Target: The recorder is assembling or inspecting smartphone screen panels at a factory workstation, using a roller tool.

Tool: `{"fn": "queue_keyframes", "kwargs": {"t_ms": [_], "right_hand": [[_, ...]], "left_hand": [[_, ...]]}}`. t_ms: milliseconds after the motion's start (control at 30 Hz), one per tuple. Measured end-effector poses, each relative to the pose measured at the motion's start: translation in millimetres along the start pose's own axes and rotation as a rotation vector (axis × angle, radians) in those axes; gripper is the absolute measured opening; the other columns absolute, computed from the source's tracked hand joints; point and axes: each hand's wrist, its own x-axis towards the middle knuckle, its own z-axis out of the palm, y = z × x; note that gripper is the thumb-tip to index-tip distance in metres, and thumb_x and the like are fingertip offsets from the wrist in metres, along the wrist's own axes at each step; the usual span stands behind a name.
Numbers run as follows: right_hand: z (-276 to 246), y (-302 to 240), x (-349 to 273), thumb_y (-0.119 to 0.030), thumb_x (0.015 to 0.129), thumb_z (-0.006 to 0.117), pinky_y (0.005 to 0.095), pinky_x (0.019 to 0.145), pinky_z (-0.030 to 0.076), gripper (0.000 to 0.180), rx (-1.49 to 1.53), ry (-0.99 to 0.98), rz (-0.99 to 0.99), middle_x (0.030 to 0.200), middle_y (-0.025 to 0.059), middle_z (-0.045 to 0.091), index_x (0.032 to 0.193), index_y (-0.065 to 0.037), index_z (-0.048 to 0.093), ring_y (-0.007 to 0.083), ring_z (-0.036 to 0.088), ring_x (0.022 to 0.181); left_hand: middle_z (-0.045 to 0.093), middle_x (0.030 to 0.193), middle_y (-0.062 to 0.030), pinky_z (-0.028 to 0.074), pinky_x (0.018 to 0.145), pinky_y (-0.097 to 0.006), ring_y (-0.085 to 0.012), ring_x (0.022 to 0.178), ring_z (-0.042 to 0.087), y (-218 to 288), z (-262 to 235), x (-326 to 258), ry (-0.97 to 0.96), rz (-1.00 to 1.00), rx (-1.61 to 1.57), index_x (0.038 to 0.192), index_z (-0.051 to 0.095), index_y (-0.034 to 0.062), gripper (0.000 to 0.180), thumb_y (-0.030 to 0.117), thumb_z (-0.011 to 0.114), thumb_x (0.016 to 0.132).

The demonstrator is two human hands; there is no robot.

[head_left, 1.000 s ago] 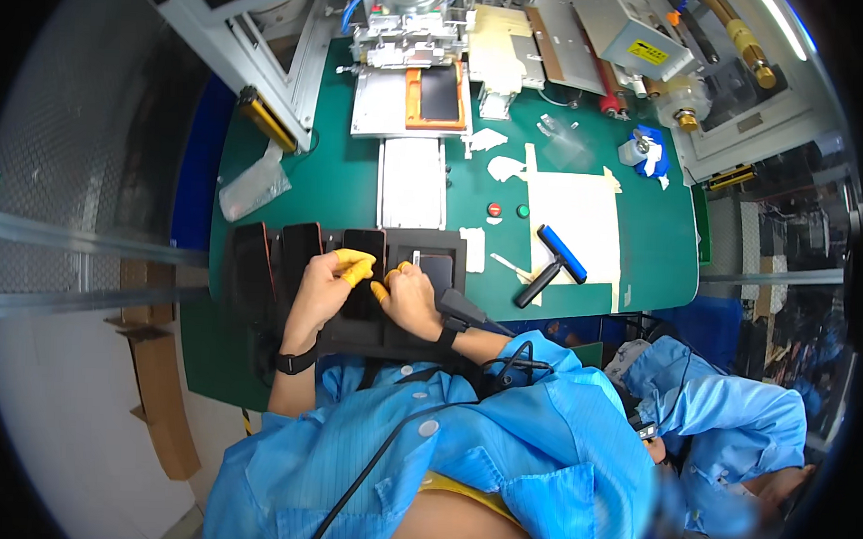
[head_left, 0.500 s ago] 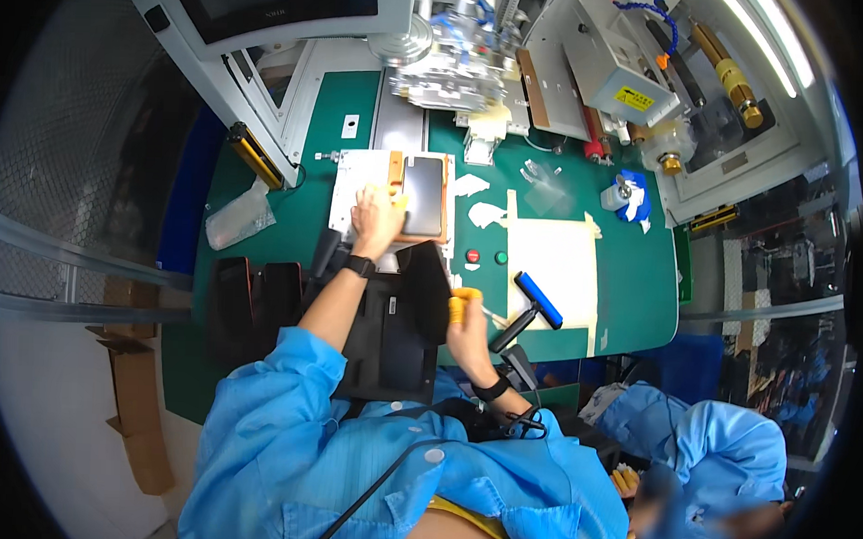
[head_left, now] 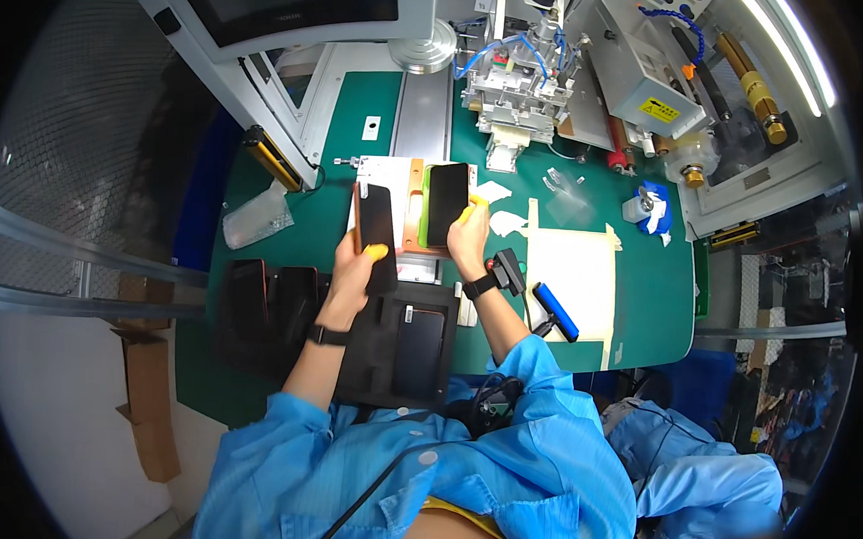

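My left hand [head_left: 352, 272], with a yellow finger cover, is closed around a dark phone [head_left: 380, 232], held tilted left of the fixture. At the orange and green fixture [head_left: 416, 204] on its white plate, my right hand [head_left: 468, 238] grips the right edge of a second dark phone [head_left: 448, 194]. That phone lies over the green bed; whether it rests fully in it I cannot tell. Below my hands a black foam tray [head_left: 376, 348] holds another dark phone [head_left: 419, 353]. Two more phones lie side by side in black holders at the left.
A blue roller [head_left: 555, 312] lies on a taped white sheet [head_left: 584, 265] at the right. Behind the fixture stand a metal press mechanism [head_left: 518, 97] and a monitor [head_left: 307, 13]. A clear plastic bag [head_left: 258, 219] lies at left. A co-worker's blue sleeve [head_left: 709, 484] shows at lower right.
My left hand has lifted a phone from the fixture and drawn it left, toward me. My right hand has brought its phone up from above the tray to the fixture.
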Motion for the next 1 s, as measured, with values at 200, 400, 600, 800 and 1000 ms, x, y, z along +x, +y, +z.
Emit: {"fn": "queue_keyframes", "kwargs": {"t_ms": [200,400,600,800,1000], "right_hand": [[-14,37,6,-0.006,0.072,0.045,0.0418,0.083,0.032,0.035,-0.461,-0.017,-0.339,0.099,0.0195,0.050,0.107,0.000,0.051,0.0335,0.042,0.095],[-160,87,-52,-0.034,0.080,0.050,0.0447,0.060,0.045,0.036,-0.955,0.069,0.164,0.071,0.0211,0.059,0.077,0.001,0.061,0.0369,0.058,0.069],[-186,186,-60,-0.042,0.074,0.059,0.0407,0.065,0.046,0.048,-0.775,-0.016,0.483,0.079,0.0239,0.060,0.084,0.005,0.061,0.0376,0.059,0.076],[-155,132,-28,-0.024,0.086,0.045,0.0277,0.035,0.041,0.027,0.200,0.264,0.526,0.062,0.0111,0.052,0.094,0.002,0.045,0.0163,0.049,0.039],[-49,-9,58,-0.026,0.085,0.048,0.0276,0.034,0.036,0.029,0.136,-0.383,0.064,0.051,0.0077,0.050,0.076,0.001,0.048,0.0142,0.050,0.039]], "left_hand": [[0.050,0.102,-0.0171,0.055,0.063,-0.041,-0.0308,0.086,0.059,-9,-36,-48,0.002,-0.102,-0.200,0.117,0.035,0.0020,0.042,-0.007,0.036,0.077],[0.049,0.102,-0.0168,0.054,0.065,-0.043,-0.0323,0.088,0.058,-20,-47,-69,0.020,-0.153,-0.242,0.118,0.034,0.0016,0.040,-0.004,0.039,0.078],[0.050,0.101,-0.0161,0.054,0.065,-0.041,-0.0318,0.088,0.058,-20,-42,-73,-0.045,-0.209,-0.252,0.117,0.036,0.0012,0.039,-0.004,0.040,0.078],[0.050,0.101,-0.0165,0.054,0.066,-0.042,-0.0315,0.089,0.057,-14,-40,-81,-0.034,-0.175,-0.231,0.115,0.036,0.0012,0.037,-0.002,0.041,0.079],[0.050,0.101,-0.0178,0.053,0.067,-0.043,-0.0326,0.090,0.057,-20,-48,-99,0.029,-0.175,-0.285,0.116,0.036,0.0007,0.037,-0.003,0.042,0.079]]}}
